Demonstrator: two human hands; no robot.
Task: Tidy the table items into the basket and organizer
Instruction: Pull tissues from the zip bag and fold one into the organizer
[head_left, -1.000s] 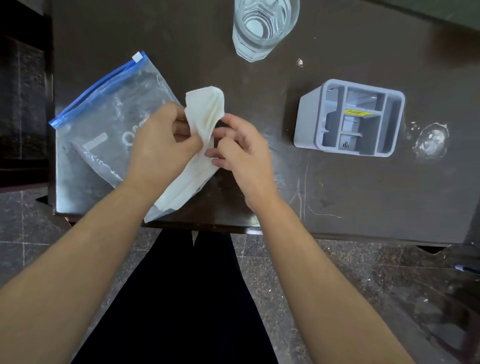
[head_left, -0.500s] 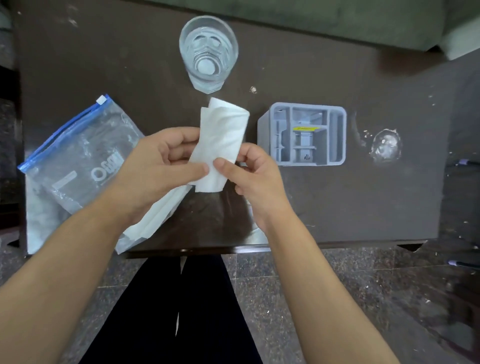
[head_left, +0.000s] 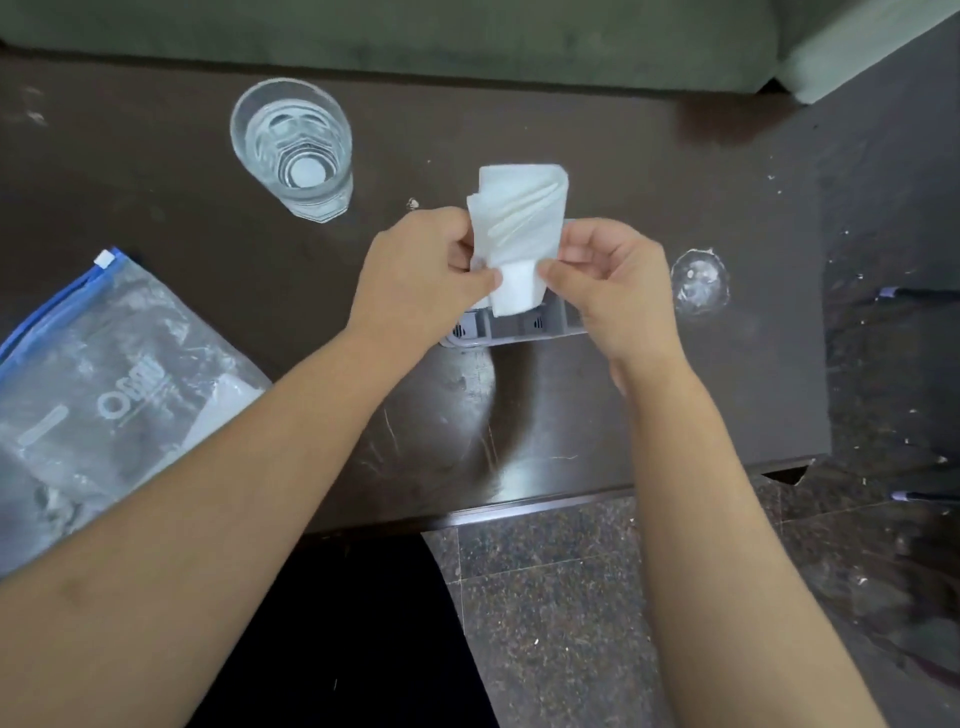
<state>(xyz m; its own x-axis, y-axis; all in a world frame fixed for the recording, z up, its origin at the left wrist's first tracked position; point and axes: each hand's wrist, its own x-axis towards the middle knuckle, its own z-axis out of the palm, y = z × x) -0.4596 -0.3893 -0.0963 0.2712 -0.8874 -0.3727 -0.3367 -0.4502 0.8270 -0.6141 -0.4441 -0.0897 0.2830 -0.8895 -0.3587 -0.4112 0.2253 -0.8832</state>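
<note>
A: White folded paper napkin (head_left: 511, 236) in the head view, pinched by left hand (head_left: 423, 283) and right hand (head_left: 613, 291), long axis pointing away.

B: Grey plastic organizer (head_left: 514, 328) sits directly beneath, mostly hidden; which compartment, I can't tell.

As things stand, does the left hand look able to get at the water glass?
Probably not right away: the left hand is pinching the folded napkin together with the right hand over the grey organizer. The table between it and the glass is bare, so the path looks free once it lets go.
</note>
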